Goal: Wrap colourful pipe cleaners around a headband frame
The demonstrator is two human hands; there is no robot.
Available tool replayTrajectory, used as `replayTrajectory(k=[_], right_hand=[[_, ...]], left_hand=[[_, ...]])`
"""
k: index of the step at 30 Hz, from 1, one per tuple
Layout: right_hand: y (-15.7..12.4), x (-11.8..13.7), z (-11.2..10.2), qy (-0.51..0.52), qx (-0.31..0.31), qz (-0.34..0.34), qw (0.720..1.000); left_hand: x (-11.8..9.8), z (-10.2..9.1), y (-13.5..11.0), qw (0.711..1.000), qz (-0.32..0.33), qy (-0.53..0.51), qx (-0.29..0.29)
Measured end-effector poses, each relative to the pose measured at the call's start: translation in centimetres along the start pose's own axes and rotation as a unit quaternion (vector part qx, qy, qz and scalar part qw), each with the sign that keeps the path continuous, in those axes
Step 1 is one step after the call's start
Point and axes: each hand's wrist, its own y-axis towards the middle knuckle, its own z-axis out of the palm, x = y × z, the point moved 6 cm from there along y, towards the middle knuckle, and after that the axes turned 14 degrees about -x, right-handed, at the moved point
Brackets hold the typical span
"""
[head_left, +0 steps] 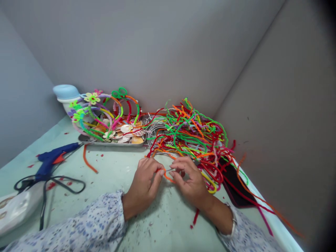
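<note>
My left hand (147,181) pinches an orange pipe cleaner (168,177) where it crosses a thin grey wire (170,170). Facing it, my right hand (191,180) has thumb and fingers closed around the other side of the wire. The loose orange end curves below the wire, between the two hands. Part of a grey wire arc shows just beyond my fingers; whether it is the same piece I cannot tell. A tangled heap of coloured pipe cleaners (194,129) lies right behind my hands, beside coiled wire hoops (154,127).
A metal tray (118,143) holds seashells and several pipe-cleaner hoops with flowers. Behind it leans a blue-capped white bottle (67,96). A blue glue gun (52,159) with its cord lies left, near a plastic bag (22,210). A dark phone-like slab (237,189) lies right.
</note>
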Motion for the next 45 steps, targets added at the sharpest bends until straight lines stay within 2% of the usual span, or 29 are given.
replayTrajectory(k=[9, 22, 30, 39, 45], right_hand=[[-0.1, 1.0, 0.0, -0.058, -0.004, -0.085, 0.995], [-0.1, 0.9, 0.0, -0.041, -0.006, -0.075, 0.996], [-0.5, 0.5, 0.2, -0.058, 0.004, -0.083, 0.995], [-0.3, 1.3, 0.0, -0.041, -0.002, -0.098, 0.994], [-0.4, 1.1, 0.1, -0.034, 0.003, -0.057, 0.998]], left_hand=[[-0.1, 0.2, -0.2, 0.998, -0.015, -0.05, 0.029], [0.4, 0.4, -0.5, 0.996, -0.051, -0.071, 0.028], [0.6, 0.7, -0.7, 0.996, -0.05, -0.069, 0.029], [0.6, 0.8, -0.6, 0.995, -0.056, -0.069, 0.036], [0.4, 1.0, -0.6, 0.997, -0.046, -0.058, 0.034]])
